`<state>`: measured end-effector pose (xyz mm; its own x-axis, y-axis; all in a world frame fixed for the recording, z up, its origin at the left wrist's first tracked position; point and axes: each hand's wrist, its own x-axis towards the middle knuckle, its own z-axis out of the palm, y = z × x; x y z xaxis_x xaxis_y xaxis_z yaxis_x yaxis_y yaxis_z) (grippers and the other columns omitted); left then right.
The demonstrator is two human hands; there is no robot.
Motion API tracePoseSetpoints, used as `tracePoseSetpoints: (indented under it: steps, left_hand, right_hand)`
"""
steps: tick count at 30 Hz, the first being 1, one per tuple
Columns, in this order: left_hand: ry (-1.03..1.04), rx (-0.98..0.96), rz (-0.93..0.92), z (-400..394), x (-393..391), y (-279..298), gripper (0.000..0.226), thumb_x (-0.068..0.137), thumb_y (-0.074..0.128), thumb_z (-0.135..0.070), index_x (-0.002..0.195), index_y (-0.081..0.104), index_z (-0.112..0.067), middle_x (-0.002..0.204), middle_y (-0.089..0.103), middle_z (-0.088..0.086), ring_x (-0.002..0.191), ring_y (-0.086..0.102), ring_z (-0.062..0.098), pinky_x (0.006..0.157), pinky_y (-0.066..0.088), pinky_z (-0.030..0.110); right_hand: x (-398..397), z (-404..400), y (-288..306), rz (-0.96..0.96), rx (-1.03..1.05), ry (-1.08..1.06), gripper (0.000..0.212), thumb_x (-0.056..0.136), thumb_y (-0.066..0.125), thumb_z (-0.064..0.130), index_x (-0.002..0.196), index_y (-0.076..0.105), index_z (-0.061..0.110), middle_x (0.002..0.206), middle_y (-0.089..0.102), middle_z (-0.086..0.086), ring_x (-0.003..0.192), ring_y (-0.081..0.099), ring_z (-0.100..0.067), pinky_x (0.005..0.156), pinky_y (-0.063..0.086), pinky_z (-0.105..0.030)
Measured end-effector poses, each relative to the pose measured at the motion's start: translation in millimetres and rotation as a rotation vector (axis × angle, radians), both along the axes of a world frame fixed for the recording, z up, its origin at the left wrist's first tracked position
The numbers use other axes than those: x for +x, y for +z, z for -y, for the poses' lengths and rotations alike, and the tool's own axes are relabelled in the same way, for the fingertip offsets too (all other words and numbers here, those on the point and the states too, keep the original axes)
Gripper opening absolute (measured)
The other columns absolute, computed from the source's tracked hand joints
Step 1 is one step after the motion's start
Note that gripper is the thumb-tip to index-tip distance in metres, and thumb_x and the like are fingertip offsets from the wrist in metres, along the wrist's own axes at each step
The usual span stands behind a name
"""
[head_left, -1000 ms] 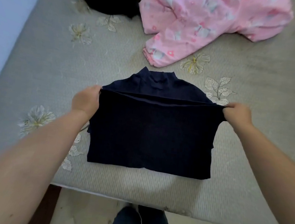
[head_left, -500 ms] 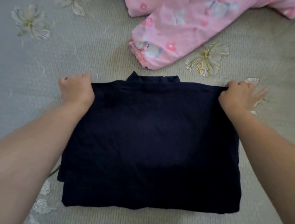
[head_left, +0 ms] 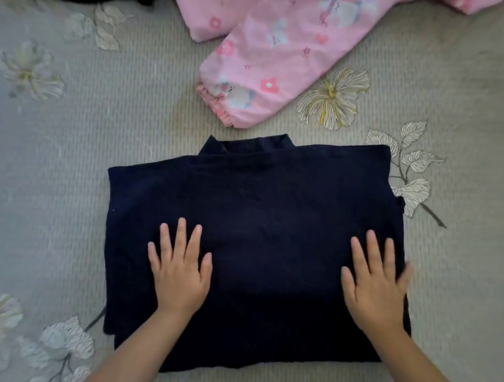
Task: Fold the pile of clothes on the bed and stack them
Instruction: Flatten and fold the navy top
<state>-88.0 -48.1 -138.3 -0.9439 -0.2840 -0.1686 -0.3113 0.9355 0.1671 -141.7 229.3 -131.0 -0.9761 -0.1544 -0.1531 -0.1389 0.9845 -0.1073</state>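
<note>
Pressing: 2 hands flat on top
top: navy top (head_left: pixel 259 223), soft knit, folded rectangle
left hand (head_left: pixel 178 272): fingers spread
right hand (head_left: pixel 373 288): fingers spread

Soft, even daylight fills the view, with no glare and no hard shadows. The navy top (head_left: pixel 253 245) reads as a nearly flat dark mass with little fold detail. Only faint shade gathers under the left hand (head_left: pixel 178 277) and the right hand (head_left: pixel 374 293). The bedspread (head_left: pixel 53 198) blurs toward the left edge and corners, its printed flowers smeared there. The right hand's outer finger is motion-blurred. The picture is slightly soft overall.
</note>
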Motion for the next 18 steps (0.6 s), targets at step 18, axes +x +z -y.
tracePoseSetpoints:
  steps: [18]
  left_hand:
    - [-0.294, -0.103, 0.300, -84.8, -70.2, 53.6, 0.053, 0.097, 0.033, -0.018, 0.147, 0.016, -0.016, 0.156, 0.010, 0.001, 0.144, 0.005, 0.019, 0.114, 0.012, 0.038]
  right_hand:
    - [28.4, -9.3, 34.8, 0.309, -0.183, -0.655, 0.064, 0.087, 0.058, 0.033, 0.138, 0.034, 0.005, 0.119, 0.053, -0.017, 0.109, 0.049, -0.030, 0.094, 0.030, -0.043]
